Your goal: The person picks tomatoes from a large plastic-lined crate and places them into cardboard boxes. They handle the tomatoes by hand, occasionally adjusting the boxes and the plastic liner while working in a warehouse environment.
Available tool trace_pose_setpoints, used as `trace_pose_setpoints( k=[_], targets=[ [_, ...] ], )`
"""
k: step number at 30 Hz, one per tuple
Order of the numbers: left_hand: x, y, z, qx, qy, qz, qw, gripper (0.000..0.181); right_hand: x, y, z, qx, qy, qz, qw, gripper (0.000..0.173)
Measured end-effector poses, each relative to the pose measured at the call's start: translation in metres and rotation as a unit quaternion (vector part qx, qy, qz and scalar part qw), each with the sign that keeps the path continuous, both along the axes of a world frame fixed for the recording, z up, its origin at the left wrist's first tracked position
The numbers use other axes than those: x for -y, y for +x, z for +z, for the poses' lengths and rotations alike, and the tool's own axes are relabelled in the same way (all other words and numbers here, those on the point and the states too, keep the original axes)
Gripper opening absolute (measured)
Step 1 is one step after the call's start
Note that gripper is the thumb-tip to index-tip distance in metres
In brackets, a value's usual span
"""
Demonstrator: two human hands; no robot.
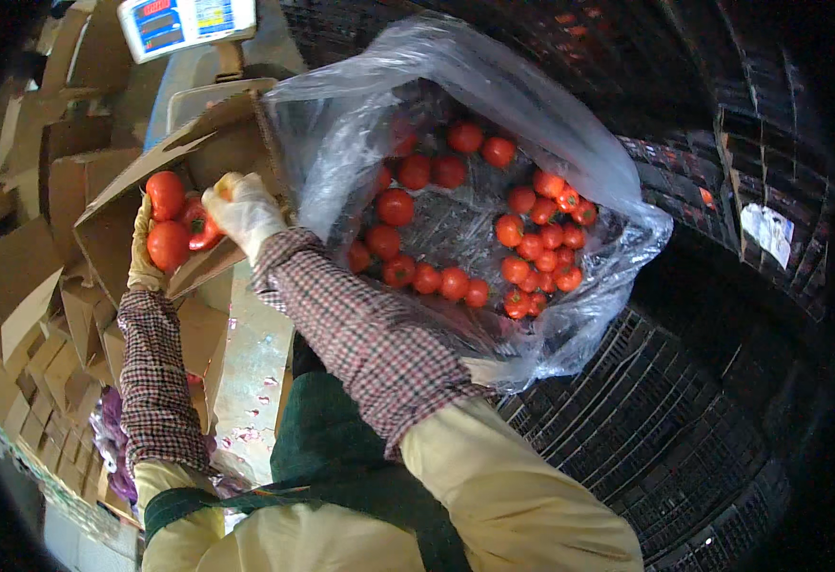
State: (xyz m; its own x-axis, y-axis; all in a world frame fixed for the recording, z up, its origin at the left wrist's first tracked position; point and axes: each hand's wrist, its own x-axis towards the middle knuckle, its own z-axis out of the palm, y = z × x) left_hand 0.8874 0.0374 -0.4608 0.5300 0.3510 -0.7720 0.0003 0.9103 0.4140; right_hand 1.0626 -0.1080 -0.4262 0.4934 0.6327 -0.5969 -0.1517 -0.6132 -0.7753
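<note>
My left hand (pixel 144 247), in a pale glove, cups red tomatoes (pixel 167 245) from their left side, above an open cardboard box (pixel 224 154). My right hand (pixel 242 211), gloved in white, has its fingers curled just right of those tomatoes; a bit of orange-red shows between the fingers, and whether it grips a tomato is hidden. To the right lies an open clear plastic bag (pixel 582 121) lining a container. Inside it, larger tomatoes (pixel 396 207) form a curve along the left and near sides, and several smaller ones (pixel 546 259) cluster at the right.
A digital scale display (pixel 189 25) stands beyond the box at the upper left. Many cardboard boxes (pixel 24 264) are piled along the left. Dark plastic crates (pixel 625 400) are stacked at the right and behind the bag. Purple netting or plastic (pixel 110 443) lies by my left sleeve.
</note>
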Motion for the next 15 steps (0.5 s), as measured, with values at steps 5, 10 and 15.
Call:
trace_pose_setpoints(
  k=[5,10,15],
  targets=[
    [0.027,0.027,-0.015,-0.092,0.128,-0.257,0.953,0.055,0.007,-0.010,-0.031,-0.013,-0.059,0.126,0.990,0.035],
    [0.046,0.036,-0.003,-0.058,-0.004,-0.298,0.953,0.048,0.076,-0.020,0.029,-0.162,0.281,0.017,0.946,0.024],
    [0.062,0.070,0.049,-0.151,0.081,-0.370,0.913,0.042,0.270,0.084,0.058,-0.096,0.277,-0.055,0.954,0.018]
  ],
)
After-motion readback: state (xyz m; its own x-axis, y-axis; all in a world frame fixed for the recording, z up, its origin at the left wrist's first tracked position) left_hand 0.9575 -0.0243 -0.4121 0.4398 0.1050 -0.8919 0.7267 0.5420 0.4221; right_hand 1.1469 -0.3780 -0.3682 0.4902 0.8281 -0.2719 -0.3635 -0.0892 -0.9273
